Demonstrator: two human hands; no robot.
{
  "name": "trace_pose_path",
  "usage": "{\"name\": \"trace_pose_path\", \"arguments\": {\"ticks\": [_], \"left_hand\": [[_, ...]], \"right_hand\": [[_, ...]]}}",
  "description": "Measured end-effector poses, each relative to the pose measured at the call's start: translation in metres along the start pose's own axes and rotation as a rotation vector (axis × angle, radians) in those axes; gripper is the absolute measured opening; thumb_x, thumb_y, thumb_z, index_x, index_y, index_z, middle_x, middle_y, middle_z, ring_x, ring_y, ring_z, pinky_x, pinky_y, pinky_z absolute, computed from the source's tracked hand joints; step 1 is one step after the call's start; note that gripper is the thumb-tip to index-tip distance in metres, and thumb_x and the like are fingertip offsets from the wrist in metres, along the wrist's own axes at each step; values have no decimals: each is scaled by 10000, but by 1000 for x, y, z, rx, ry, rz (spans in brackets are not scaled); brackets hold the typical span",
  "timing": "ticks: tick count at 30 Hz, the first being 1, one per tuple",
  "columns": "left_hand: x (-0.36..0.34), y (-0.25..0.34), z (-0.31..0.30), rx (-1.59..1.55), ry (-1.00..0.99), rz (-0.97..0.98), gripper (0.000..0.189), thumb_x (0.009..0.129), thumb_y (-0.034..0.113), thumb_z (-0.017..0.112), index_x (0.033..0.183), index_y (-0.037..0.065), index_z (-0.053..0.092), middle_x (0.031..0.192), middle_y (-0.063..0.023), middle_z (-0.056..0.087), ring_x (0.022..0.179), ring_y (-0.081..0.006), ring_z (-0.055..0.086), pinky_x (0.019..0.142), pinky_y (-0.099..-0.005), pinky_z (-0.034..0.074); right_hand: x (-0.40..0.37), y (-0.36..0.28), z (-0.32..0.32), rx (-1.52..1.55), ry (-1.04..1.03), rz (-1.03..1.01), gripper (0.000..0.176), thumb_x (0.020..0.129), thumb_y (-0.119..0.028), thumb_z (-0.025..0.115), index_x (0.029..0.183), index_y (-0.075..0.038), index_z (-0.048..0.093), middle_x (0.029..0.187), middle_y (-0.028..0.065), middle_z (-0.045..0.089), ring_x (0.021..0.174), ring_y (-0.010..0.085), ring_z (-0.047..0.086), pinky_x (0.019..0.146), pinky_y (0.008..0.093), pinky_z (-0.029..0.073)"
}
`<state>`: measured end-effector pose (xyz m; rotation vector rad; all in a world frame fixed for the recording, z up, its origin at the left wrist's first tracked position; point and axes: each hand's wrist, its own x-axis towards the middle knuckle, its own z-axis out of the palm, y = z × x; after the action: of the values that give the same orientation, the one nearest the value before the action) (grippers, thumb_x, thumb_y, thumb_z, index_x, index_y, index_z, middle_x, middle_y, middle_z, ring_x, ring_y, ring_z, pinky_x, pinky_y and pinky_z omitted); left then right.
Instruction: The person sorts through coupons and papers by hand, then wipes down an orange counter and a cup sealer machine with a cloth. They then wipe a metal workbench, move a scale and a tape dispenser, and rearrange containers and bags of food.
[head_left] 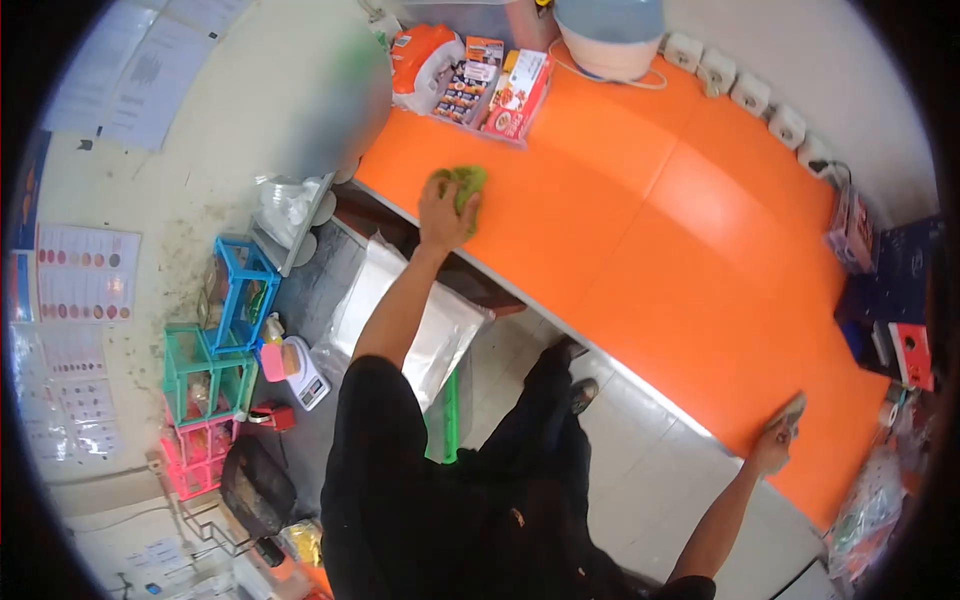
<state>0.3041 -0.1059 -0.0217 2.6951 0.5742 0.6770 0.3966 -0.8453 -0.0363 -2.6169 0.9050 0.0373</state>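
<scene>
My left hand (pixel 441 216) presses a crumpled green cloth (pixel 468 185) onto the orange tabletop (pixel 560 200), close to its near edge at the upper left. The fingers curl over the cloth and hide part of it. Far to the right, my right hand (pixel 772 450) is at the table's near edge, closed on a small, flat, greyish thing (pixel 791 410) that sticks out past the fingers. Its kind is too small to tell.
At the back stand a bin of small boxes (pixel 490 95) and a white-and-blue tub (pixel 610 45). Sockets (pixel 750 93) line the wall. Dark boxes (pixel 890 290) sit at the right end. Plastic sheets (pixel 400 315), a kitchen scale (pixel 306 374) and coloured racks (pixel 240 295) are on the left.
</scene>
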Motion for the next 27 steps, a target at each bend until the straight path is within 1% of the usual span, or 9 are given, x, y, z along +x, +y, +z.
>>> {"name": "trace_pose_path", "arguments": {"ticks": [3,6,10,14,17,18,19,20,27], "left_hand": [[25,-74,44,298,50,-317,494,973,469,478,1358,167,546,1432,-225,409,1369,-376,326,1121,-569,234],[71,-130,54,401,108,-438,534,980,478,450,1373,125,526,1403,-241,455,1339,-394,380,1108,-559,266],[138,-219,51,227,196,-234,568,969,455,477,1301,0,552,1259,-262,576,1220,-424,498,1082,-491,339],[156,-239,40,133,150,-158,536,955,446,500,1225,-6,601,1252,-269,578,1198,-425,511,1057,-481,377],[155,-216,40,-14,26,-10,430,937,340,563,1149,-27,631,1231,-267,590,1197,-428,521,1052,-489,392],[147,-205,40,-58,6,32,408,930,306,579,1157,-28,629,1230,-268,591,1204,-433,517,1058,-489,386],[134,-185,38,-100,-12,75,389,922,273,595,1165,-29,628,1230,-269,592,1211,-438,512,1064,-489,380],[122,-147,25,-263,-84,56,378,915,228,600,1188,-33,616,1255,-277,576,1214,-450,507,1065,-489,379],[27,29,36,-486,-336,142,367,772,265,736,1036,36,628,1229,-224,581,1256,-424,483,1043,-544,370]], "right_hand": [[18,45,54,-3,323,-372,676,880,-591,594,1195,7,604,1199,190,644,1042,341,636,798,462,534],[-1,45,50,-60,319,-409,672,893,-580,586,1246,-8,584,1236,181,628,1083,343,626,853,462,520],[-15,11,32,108,423,-442,692,899,-596,557,1290,-25,551,1213,187,628,1078,357,623,886,475,511],[20,-1,37,-244,348,-137,727,926,-640,442,1372,-69,493,1269,176,600,1114,384,599,911,481,498],[25,-8,62,-303,138,-100,699,958,-626,349,1436,-128,461,1373,170,551,1163,396,578,938,520,470],[-57,-135,41,-404,211,-38,670,964,-590,365,1400,-103,510,1308,209,591,1146,400,590,919,520,474],[6,-39,83,-327,306,-249,639,963,-541,426,1353,-51,550,1291,220,601,1132,400,599,925,507,475],[-4,-59,91,-308,427,-571,565,956,-437,527,1316,-3,570,1265,236,611,1131,402,600,935,485,481],[-2,-283,163,-37,118,-651,479,888,-186,582,1289,67,521,1307,290,538,1227,445,494,1056,479,380]]}}
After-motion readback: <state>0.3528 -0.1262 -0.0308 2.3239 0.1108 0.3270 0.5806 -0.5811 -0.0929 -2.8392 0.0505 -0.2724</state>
